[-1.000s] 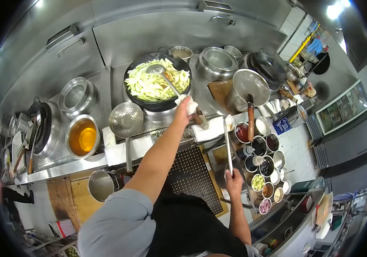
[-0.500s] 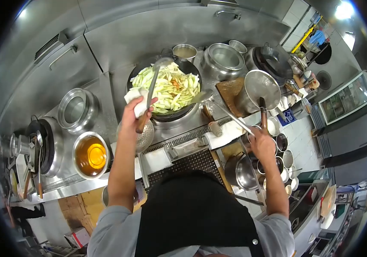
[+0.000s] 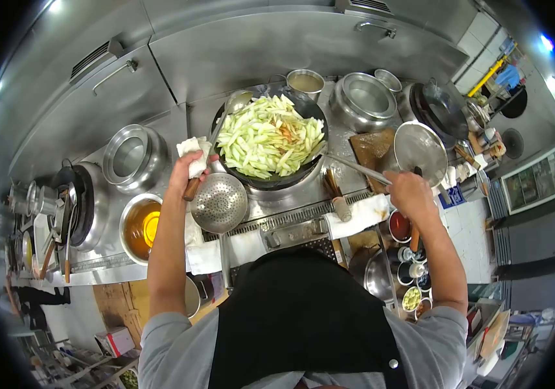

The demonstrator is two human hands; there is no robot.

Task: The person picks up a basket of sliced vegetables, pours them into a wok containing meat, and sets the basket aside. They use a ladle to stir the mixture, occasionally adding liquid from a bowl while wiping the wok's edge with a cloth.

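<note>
My left hand (image 3: 185, 174) is closed around the wooden-handled ladle (image 3: 220, 126), with a folded white cloth (image 3: 195, 154) bunched in the same grip. The ladle's bowl hangs at the upper left rim of a black wok (image 3: 273, 182). Pale green sliced vegetables (image 3: 258, 139) heap up in the wok, with some orange bits among them. My right hand (image 3: 412, 194) grips the metal shaft of a wok spatula (image 3: 358, 167). Its blade meets the right side of the vegetables and is partly hidden there.
A perforated skimmer (image 3: 219, 202) lies left of the wok's front. Amber liquid fills a metal bowl (image 3: 136, 254) beside my left forearm. A mesh strainer (image 3: 421, 150) sits over a pot on the right, near a wooden board (image 3: 372, 146). Sauce containers (image 3: 399, 227) stand under my right arm.
The spatula blade has gone from above the wok's right rim into the vegetables. The ladle's bowl has shifted to the wok's upper left rim. The camera view has shifted, uncovering the skimmer.
</note>
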